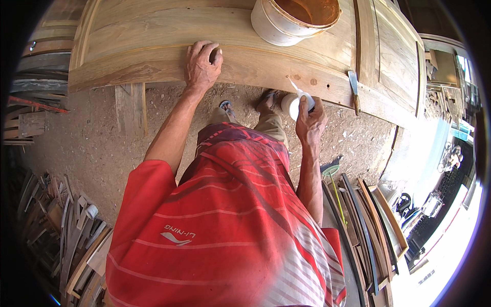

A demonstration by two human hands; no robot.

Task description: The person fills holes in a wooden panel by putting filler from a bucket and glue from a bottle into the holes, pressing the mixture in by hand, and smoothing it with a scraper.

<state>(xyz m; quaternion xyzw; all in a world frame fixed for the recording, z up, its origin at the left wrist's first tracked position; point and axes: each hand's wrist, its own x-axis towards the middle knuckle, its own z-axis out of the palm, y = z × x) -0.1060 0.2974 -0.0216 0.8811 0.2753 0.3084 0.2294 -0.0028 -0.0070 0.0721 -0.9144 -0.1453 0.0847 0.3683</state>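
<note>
White bucket (276, 26) and scraper (354, 87) rest on wooden panel (143, 33).

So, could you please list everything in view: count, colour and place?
wooden panel: one, light brown, across the top
bucket: one, white, brown inside, on the panel
scraper: one, grey blade, brown handle, panel's near edge
bottle: one, white, in the right hand
tub: one, white, left of that hand
netted stick: one, green, lower right
wood strips: many, brown and grey, left and lower right
small items: uncertain count, colours unclear, far right
shirt: one, red, centre
feet: two, by the panel
left hand: one, bare, on the panel
right hand: one, bare, around the bottle
</note>
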